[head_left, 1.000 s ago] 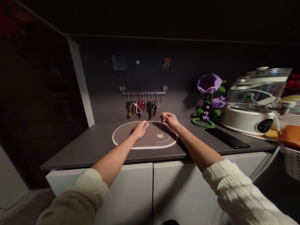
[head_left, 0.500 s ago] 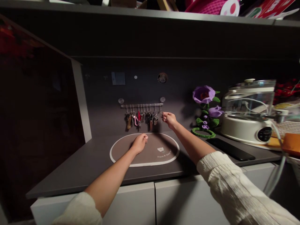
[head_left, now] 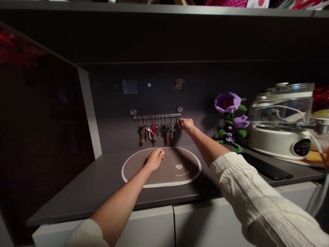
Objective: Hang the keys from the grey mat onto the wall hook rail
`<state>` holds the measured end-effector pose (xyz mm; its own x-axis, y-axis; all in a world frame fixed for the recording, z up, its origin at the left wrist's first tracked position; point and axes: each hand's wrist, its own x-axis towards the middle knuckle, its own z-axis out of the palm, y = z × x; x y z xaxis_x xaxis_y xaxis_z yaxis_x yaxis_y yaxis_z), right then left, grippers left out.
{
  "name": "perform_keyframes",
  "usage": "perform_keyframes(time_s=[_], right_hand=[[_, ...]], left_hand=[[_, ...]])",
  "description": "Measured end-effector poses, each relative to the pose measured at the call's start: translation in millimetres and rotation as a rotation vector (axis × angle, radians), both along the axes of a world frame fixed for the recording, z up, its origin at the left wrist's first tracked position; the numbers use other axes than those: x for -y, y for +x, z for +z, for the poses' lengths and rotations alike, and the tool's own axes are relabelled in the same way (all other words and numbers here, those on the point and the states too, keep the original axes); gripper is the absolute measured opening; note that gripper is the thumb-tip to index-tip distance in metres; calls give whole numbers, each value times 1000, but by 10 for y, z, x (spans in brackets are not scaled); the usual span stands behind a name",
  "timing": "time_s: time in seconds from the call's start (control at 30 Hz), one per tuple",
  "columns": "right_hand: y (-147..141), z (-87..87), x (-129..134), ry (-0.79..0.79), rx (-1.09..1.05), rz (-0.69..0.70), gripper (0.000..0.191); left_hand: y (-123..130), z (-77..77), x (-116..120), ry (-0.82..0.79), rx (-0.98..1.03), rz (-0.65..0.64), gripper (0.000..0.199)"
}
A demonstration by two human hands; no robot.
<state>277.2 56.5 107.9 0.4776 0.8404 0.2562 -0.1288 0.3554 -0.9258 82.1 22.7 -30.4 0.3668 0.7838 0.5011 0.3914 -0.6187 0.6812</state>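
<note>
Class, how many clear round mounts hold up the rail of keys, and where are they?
2: the left mount at one end of the rail, the right mount at the other, above the right hand. Neither is hidden.

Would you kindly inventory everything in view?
counter: 1, grey, centre
rail: 1, clear, above counter
hanging keys: several, mixed, on rail
held keys: 1 bunch, colour unclear, by rail
mat: 1, brown, on counter
large flowers: 2, purple, right
slab: 1, black, counter's right
appliance: 1, white, far right
wall fittings: several, mixed, above rail
cabinet: 1, white, below counter
shelf: 1, grey, top
left hand: 1, cream sleeve, over mat
right hand: 1, cream sleeve, holding keys
</note>
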Motion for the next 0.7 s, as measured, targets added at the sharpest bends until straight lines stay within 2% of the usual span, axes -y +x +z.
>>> perform_keyframes(time_s=[0.17,0.5,0.6,0.7], right_hand=[[5,-17,-25,-37,5,3,22],[85,-178,-60,-49,39,25,17],[99,-211,-60,-53,71,-11,14],[93,-260,24,-45,158,-115,9]], left_hand=[[-2,-1,-1,5,-6,5,19],[-6,-18,-32,11,-12,9,19],[-12,-10,-17,17,-20,17,20],[-30,-1,20,34,-6,7,22]])
